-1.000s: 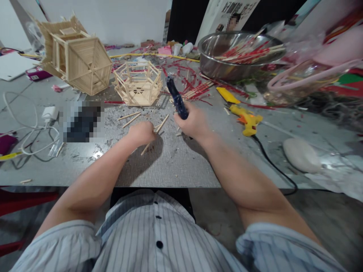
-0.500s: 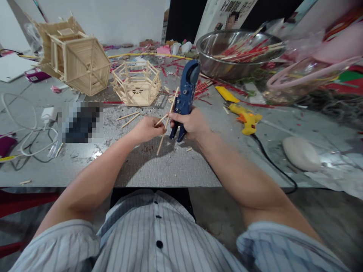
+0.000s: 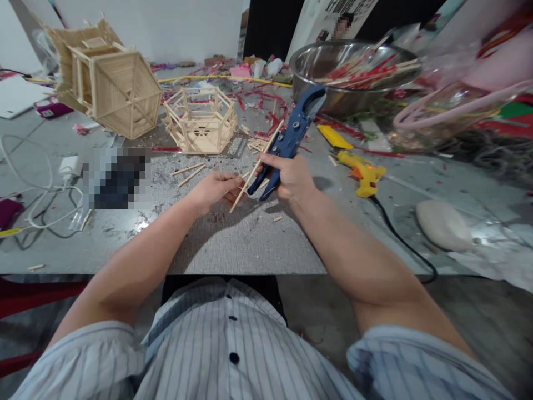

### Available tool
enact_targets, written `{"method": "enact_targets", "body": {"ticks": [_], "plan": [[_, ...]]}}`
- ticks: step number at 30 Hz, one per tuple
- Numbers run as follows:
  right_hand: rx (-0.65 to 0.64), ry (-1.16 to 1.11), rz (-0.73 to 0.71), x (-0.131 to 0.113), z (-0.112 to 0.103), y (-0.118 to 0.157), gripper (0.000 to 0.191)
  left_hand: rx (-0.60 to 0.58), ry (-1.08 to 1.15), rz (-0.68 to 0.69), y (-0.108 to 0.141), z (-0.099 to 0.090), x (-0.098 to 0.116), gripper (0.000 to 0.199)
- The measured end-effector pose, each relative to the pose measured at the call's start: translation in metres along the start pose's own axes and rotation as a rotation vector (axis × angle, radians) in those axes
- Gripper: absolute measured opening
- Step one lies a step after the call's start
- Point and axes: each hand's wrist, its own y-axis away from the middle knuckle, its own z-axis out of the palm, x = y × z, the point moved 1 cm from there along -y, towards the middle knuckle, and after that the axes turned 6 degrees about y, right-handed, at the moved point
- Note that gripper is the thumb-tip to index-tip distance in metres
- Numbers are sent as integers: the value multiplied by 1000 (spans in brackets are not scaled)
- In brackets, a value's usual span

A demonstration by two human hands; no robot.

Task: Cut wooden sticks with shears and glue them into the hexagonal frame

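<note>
My right hand (image 3: pixel 293 175) is wrapped round a blue hand cutter (image 3: pixel 289 133), its curved head pointing up and away to the right. The same hand's thumb pins a long thin wooden stick (image 3: pixel 255 172) slantwise along the cutter's left side. At the stick's lower end is my left hand (image 3: pixel 219 189), its fingers loosely curled and apart; I cannot tell whether they touch the stick. A short light piece of wood (image 3: pixel 264 182) shows by the cutter's handles. Two loose sticks (image 3: pixel 191 175) lie on the table beyond my left hand.
A hexagonal stick frame (image 3: pixel 202 125) and a larger stick-built model (image 3: pixel 125 97) stand at the back left. To the right are a steel basin (image 3: pixel 333 100) holding red-and-wood sticks, a yellow glue gun (image 3: pixel 366 175) with a black cord, and a white rounded object (image 3: pixel 443 225). White cables (image 3: pixel 44 219) lie left.
My right hand has moved slightly right, tilting the cutter and long stick rightward. The left hand's fingers have loosened, and the short stick that was in them no longer shows there.
</note>
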Motion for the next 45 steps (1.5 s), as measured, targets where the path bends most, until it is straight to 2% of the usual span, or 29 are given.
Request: {"method": "enact_targets", "body": {"ticks": [2, 5, 10, 15, 21, 32, 39, 42, 45], "plan": [[-5, -10, 1, 1, 0, 0, 17, -17, 71, -69, 2, 2, 1, 22], [-5, -61, 18, 1, 1, 3, 14, 18, 156, -138, 6, 8, 4, 19], [5, -89, 41, -2, 3, 6, 12, -16, 222, -138, 9, 13, 8, 16], [37, -97, 41, -3, 4, 6, 16, -38, 209, -145, 8, 12, 6, 10], [-25, -49, 16, 3, 1, 1, 22, -85, 186, -135, 7, 11, 5, 7], [17, -120, 28, -4, 6, 9, 14, -108, 114, -157, 5, 10, 3, 13], [-2, -130, 13, -1, 6, 8, 10, -120, 39, -150, 8, 10, 5, 14], [-26, -103, -12, 0, 4, 6, 8, -101, 18, -136, 8, 11, 7, 18], [-34, -6, -81, -1, 0, 2, 7, 9, -8, -48, 4, 7, 7, 20]]}}
